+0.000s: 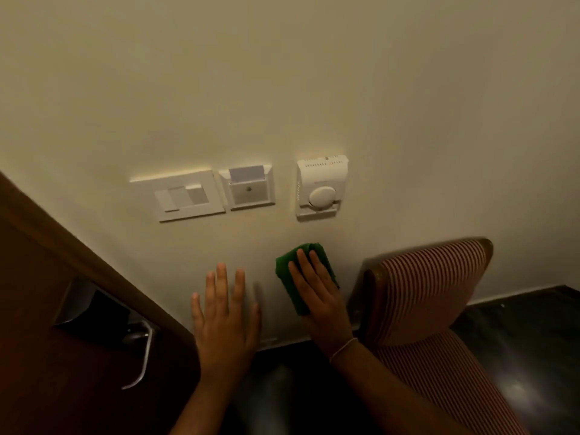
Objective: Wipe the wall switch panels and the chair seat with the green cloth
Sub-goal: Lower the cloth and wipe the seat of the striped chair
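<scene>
Green cloth (298,277) under right hand (320,293), below switch panels (179,196).

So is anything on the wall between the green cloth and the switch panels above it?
Nothing visible: only bare wall lies between the green cloth under the right hand and the switch panels.

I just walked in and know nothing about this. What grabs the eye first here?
The bright green cloth under the right hand, low on the pale wall, stands out most. Above it sit three white wall panels in a row. The left hand is spread open beside it, and a red striped chair stands at right.
</scene>
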Demonstrator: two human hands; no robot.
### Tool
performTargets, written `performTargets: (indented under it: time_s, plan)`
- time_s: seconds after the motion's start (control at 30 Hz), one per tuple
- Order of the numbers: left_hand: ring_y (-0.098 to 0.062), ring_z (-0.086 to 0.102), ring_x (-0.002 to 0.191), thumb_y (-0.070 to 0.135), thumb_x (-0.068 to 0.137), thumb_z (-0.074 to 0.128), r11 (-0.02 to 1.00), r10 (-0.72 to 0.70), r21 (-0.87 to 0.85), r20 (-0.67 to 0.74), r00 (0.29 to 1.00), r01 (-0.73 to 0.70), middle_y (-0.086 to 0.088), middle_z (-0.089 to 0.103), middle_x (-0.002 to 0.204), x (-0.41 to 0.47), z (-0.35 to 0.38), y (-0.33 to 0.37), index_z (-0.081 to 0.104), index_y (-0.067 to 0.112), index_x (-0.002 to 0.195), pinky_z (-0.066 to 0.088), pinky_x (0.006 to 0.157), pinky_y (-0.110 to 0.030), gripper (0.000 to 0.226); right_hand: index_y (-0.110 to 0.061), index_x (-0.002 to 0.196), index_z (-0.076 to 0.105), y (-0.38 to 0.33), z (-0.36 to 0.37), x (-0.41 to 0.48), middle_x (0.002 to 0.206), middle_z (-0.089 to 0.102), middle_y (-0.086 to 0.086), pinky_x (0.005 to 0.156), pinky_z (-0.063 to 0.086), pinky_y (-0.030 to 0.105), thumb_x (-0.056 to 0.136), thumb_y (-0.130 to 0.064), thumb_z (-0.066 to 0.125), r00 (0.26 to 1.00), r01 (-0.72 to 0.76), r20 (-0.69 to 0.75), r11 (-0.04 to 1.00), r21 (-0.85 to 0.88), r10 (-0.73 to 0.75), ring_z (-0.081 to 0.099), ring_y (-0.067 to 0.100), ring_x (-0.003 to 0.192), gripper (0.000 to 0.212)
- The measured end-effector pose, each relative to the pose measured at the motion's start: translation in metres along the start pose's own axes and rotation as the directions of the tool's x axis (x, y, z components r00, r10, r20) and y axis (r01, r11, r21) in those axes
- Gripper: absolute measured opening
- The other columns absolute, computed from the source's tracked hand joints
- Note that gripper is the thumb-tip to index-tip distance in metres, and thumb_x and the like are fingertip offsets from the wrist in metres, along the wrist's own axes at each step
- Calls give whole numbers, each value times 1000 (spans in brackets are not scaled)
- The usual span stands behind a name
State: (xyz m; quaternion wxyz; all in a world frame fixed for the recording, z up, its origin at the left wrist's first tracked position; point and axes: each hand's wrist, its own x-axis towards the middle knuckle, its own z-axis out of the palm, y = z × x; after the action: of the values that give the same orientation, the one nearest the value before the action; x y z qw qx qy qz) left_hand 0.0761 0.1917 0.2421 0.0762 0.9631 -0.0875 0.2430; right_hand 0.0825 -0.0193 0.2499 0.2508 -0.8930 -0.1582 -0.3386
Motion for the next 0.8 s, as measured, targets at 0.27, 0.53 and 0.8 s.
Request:
performTargets:
  time_s: [0.27,0.53,0.8]
  plan:
    - [-20,0,176,50,108,42,979,197,-111,256,946,-173,-12,19,187,-65,74,80,30,16,178,-5,139,-42,79,-6,156,47,91,-41,-128,169,37,10,127,36,51,88,1,49,908,-279,283,950,-142,309,29,31,161,68]
    - [-29,27,169,48,109,44,937,330,-247,390,860,-248,-14,28,183,-110,160,177,41,10,173,7,139,-45,75,1,150,54,176,-68,-251,160,48,20,118,44,62,95,-17,42,673,-564,416,788,-247,612,39,42,152,59]
    - [-33,31,170,46,109,54,923,380,-252,485,788,-290,-14,28,184,-169,244,218,37,11,174,23,135,-56,75,-8,162,35,250,-35,-351,172,25,14,130,28,58,88,-1,65,448,-625,600,712,-320,663,13,37,162,80]
